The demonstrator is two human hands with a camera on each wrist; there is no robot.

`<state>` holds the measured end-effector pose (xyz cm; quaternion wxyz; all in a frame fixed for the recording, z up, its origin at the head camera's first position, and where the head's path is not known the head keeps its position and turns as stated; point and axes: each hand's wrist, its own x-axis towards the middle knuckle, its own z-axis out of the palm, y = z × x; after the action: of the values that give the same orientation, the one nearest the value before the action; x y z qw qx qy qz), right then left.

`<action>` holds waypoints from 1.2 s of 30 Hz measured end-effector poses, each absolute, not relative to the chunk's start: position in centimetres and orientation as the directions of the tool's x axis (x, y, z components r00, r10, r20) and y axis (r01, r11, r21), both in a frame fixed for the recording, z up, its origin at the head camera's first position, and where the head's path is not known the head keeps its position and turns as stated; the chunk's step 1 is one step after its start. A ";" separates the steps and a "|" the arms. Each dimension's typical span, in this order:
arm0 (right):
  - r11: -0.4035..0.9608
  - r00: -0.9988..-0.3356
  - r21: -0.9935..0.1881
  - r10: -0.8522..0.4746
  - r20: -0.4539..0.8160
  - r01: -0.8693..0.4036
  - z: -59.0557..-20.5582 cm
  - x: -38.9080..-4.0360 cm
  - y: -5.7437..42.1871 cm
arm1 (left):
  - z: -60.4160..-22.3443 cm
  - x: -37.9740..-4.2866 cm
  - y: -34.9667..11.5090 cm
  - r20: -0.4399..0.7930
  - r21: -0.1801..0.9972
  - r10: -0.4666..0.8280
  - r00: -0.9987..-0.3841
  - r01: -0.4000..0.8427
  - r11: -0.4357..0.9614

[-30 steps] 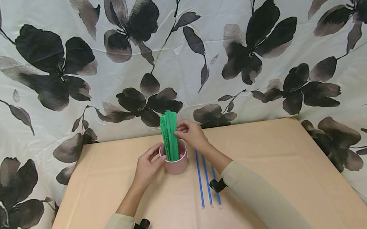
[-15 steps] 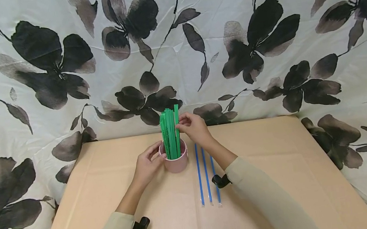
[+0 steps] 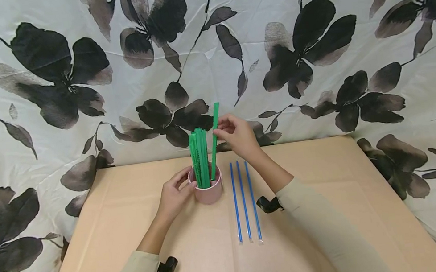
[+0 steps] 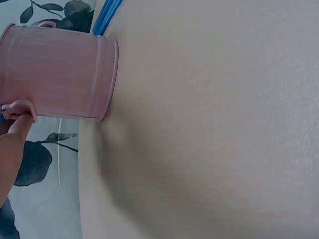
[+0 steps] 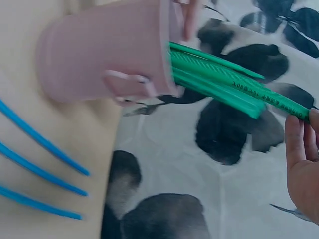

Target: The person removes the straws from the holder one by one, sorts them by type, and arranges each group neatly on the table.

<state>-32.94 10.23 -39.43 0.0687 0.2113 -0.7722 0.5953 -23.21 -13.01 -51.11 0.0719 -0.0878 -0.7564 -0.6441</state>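
A small pink bucket (image 3: 209, 194) with a side handle stands near the table's far edge, tilted sideways in the wrist views. My left hand (image 3: 176, 195) grips it at its left side; in the left wrist view a finger (image 4: 21, 125) is at the handle. Several upright green strips (image 3: 199, 158) stand bunched in the bucket. My right hand (image 3: 238, 136) pinches one green strip (image 3: 215, 141) near its upper end, raised above the bunch, its lower end still inside the bucket. In the right wrist view, this strip (image 5: 249, 87) shows fine ridges and printed lettering.
Three slim blue sticks (image 3: 244, 200) with clear ends lie side by side on the tan table (image 3: 331, 212), right of the bucket. A white cloth with dark flowers (image 3: 211, 78) hangs behind the table's far edge.
My right hand has moved up and to the right, drawing one green strip apart from the bunch and higher. My left hand has stayed on the bucket.
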 end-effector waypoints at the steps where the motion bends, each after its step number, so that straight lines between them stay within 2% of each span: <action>1: 0.175 -0.901 -0.897 -0.242 0.361 -0.406 -39.0 -33.0 10.4 | -51.1 -23.2 -13.0 0.219 0.963 0.041 -0.975 0.223 0.149; 6: 0.073 -0.898 -0.910 -0.214 0.385 -0.407 -37.4 -33.4 11.5 | -51.0 -23.3 -13.0 0.214 0.964 0.045 -0.976 0.219 0.149; 15: 0.042 -0.893 -0.902 -0.166 0.418 -0.430 -36.5 -33.8 13.2 | -51.1 -23.5 -13.1 0.212 0.968 0.047 -0.976 0.216 0.129; 20: 0.018 -0.905 -0.915 -0.160 0.394 -0.402 -37.0 -33.9 14.6 | -51.1 -23.4 -13.1 0.199 0.972 0.047 -0.979 0.203 0.120; 26: 0.049 -0.927 -0.934 -0.156 0.342 -0.353 -38.3 -33.8 16.7 | -51.1 -23.4 -12.9 0.198 0.971 0.044 -0.979 0.202 0.125; 36: 0.197 -0.964 -0.949 -0.151 0.218 -0.246 -41.5 -33.2 19.2 | -51.2 -23.4 -12.9 0.188 0.974 0.037 -0.981 0.191 0.118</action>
<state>-33.23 19.25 -41.46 0.0383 0.1283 -0.7728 0.6204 -23.35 -12.92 -51.16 0.0586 -0.0764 -0.7453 -0.6598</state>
